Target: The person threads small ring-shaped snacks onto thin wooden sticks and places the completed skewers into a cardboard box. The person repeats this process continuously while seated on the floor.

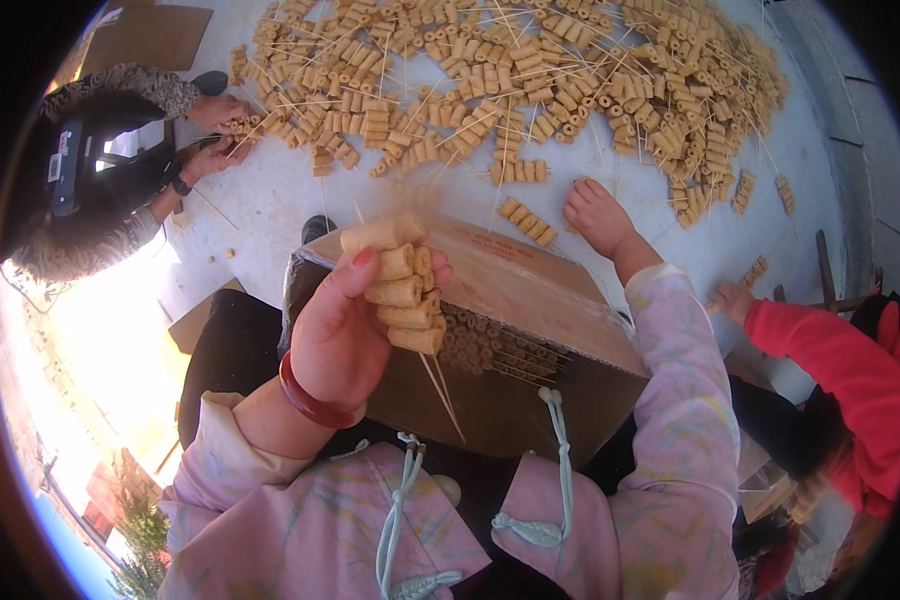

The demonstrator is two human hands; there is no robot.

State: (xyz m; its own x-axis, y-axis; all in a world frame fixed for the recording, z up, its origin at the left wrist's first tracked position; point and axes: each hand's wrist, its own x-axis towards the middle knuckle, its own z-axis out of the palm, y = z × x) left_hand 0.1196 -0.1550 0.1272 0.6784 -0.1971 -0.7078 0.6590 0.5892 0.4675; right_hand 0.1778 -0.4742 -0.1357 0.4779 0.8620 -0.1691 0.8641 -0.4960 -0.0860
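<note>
My left hand (pixel 355 310), a red bangle at its wrist, is closed round a bunch of skewers (pixel 407 290) threaded with hollow tan food rolls, raised over a cardboard box (pixel 540 275). Their bare stick ends point down toward me. Inside the box, more skewers (pixel 500 350) lie stacked, some showing the round ends of their rolls. My right hand (pixel 600 220) rests on the white table beyond the box, fingers reaching out and partly bent. Just left of it lies a skewer of rolls (pixel 528 221), apart from the pile.
A big heap of skewers (pixel 530 75) spreads over the far part of the white table (pixel 270 205). At the left, another person's hands (pixel 213 135) handle a skewer. On the right, a person in a red sleeve (pixel 820 345) has a hand by another skewer (pixel 755 271).
</note>
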